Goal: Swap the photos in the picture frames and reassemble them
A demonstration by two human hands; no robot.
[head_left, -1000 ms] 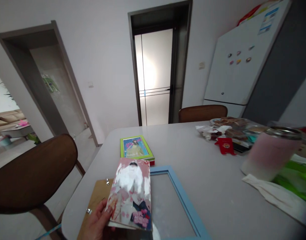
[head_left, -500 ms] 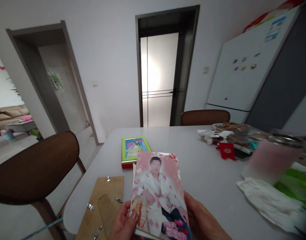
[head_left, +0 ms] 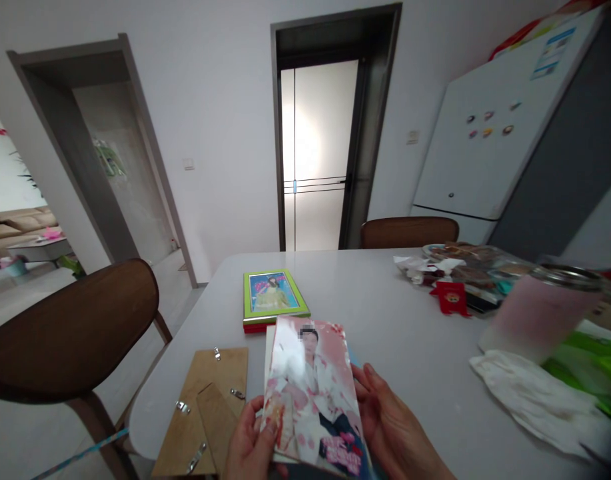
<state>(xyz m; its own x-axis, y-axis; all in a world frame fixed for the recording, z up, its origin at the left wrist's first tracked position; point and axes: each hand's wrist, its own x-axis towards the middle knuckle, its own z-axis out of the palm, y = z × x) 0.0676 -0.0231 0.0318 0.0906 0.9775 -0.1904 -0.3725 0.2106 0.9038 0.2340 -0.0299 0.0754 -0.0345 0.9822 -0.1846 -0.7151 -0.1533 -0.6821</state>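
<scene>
The left hand (head_left: pixel 252 437) has the photo print (head_left: pixel 310 407) pinched at its lower left corner, thumb lying on the picture side and fingers mostly hidden behind. The print is directly between the two hands, just above the near part of the table (head_left: pixel 420 353), with its long axis running away from the person and its face tipped up toward the camera. The right hand (head_left: pixel 392 423) stands along the opposite long edge, fingers close against it and partly bent; whether they grip it or only steady it, I cannot tell. The print is upright rectangular and glossy, with a white glare patch at upper left; it shows a seated figure in a white robe with pink blossoms, dark cloth at the lap, and pink lettering at lower right. A pale sheet (head_left: pixel 269 350) peeks out behind its left edge, and light blue shows past its right. Left of the left hand, and apart from the print, lies a brown backing board (head_left: pixel 185 413) with metal clips and a stand leg. Just beyond the print's top, a green-framed picture (head_left: pixel 272 293) rests on something red.
</scene>
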